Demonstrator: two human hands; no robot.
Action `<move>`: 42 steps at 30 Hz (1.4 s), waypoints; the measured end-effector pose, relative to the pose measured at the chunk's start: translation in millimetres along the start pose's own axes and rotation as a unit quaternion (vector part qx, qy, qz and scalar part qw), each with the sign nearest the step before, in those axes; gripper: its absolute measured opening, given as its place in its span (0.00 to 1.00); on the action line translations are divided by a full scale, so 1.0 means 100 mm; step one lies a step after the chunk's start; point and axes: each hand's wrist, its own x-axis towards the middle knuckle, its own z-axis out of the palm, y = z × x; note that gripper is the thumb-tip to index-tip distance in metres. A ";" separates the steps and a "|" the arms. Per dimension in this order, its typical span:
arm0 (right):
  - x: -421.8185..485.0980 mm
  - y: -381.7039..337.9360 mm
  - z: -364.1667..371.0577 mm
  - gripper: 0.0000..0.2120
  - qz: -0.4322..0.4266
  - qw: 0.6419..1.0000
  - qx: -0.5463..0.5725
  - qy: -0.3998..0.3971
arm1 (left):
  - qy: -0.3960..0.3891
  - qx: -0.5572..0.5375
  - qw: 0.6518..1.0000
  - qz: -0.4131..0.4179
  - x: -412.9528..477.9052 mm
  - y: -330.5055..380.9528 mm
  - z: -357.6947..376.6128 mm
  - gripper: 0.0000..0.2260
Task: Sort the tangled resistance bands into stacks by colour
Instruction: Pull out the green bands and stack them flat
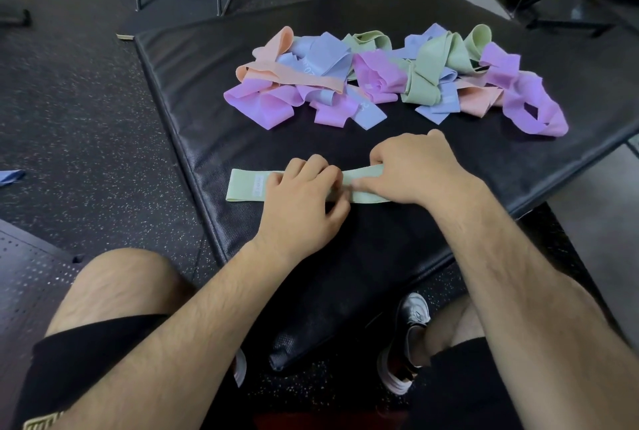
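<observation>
Looks like the opening of the sort: smoothing a green band (pixel 247 185) flat on the near part of the mat (pixel 207 91), probably as the base of a green stack. No other stack in sight. Well apart from the heap (pixel 377 79) of tangled bands farther back on the mat, with purple, blue, peach and green mixed together. Also a blue strip (pixel 11 176) off on the floor at far left.

Left hand (pixel 304 193): pressing down on the band's middle with bent fingers, thumb off the near edge; impossible to tell whether pinching or only pressing. Right hand (pixel 413 170): gripping the band's right end, fingers curled over the far edge, thumb laid along the top.

Next, probably: let go, reach to the heap, and tease one loop free without dragging its neighbours along.
</observation>
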 end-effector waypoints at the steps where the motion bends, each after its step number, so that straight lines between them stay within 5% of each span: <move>1: -0.01 0.05 0.00 0.20 0.005 1.000 0.011 -0.015 | -0.002 0.000 1.000 -0.001 0.00 0.00 0.00 0.09; 5: -0.04 0.15 0.04 0.14 0.001 0.999 0.036 -0.034 | -0.008 0.009 1.000 0.000 -0.01 0.00 0.00 0.09; 18: -0.22 0.53 0.20 0.17 0.056 0.992 0.111 -0.018 | -0.004 0.016 1.000 -0.017 0.07 0.16 0.06 0.08; 23: -0.25 0.52 0.27 0.12 0.052 0.992 0.112 0.005 | -0.035 -0.042 0.996 0.069 0.27 0.50 0.22 0.09; 27: -0.28 0.52 0.27 0.13 0.041 0.990 0.137 0.009 | -0.037 -0.026 0.997 0.062 0.25 0.49 0.31 0.11; 42: -0.44 0.84 0.29 0.04 0.074 0.943 0.325 0.005 | -0.021 -0.003 0.998 0.057 0.19 0.53 0.31 0.10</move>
